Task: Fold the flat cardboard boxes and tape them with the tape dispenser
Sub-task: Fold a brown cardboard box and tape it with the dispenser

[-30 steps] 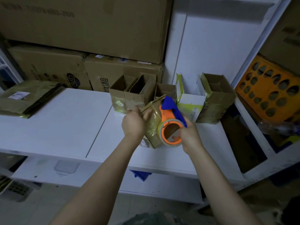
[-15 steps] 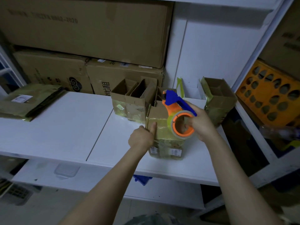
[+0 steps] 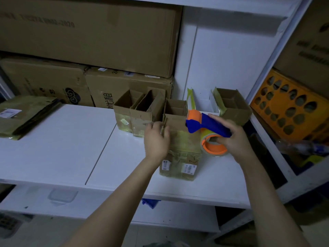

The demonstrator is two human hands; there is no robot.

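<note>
Cardboard comes first at the far left: a flattened stack (image 3: 26,114) in greenish film on the white worktop (image 3: 71,139), well apart from the work. Nearer the middle is a row of small open boxes (image 3: 138,113), already folded, at eleven o'clock of the left hand (image 3: 156,139). That hand's fingers are bent over the upper left edge of the box (image 3: 185,145) we are taping, and they clamp on the flap there. The box stands on the worktop near its front edge, with labels on its near face.

At two o'clock of the box, the tape dispenser (image 3: 210,125) has its orange roller over the far right corner. The right hand (image 3: 236,141) has its fingers wrapped round the blue handle.

We judge the box light and thin-walled. Its panels would give under pressure and its taped skin looks slick, so the edges and corners are the places to hold it. The dispenser looks rigid, and its handle is the safe grip.

At the far right sits an orange crate (image 3: 292,111).

In this dim light we cannot make out whether tape runs from the roll to the box. We cannot find the blade either. The left hand hides the flap seam.
</note>
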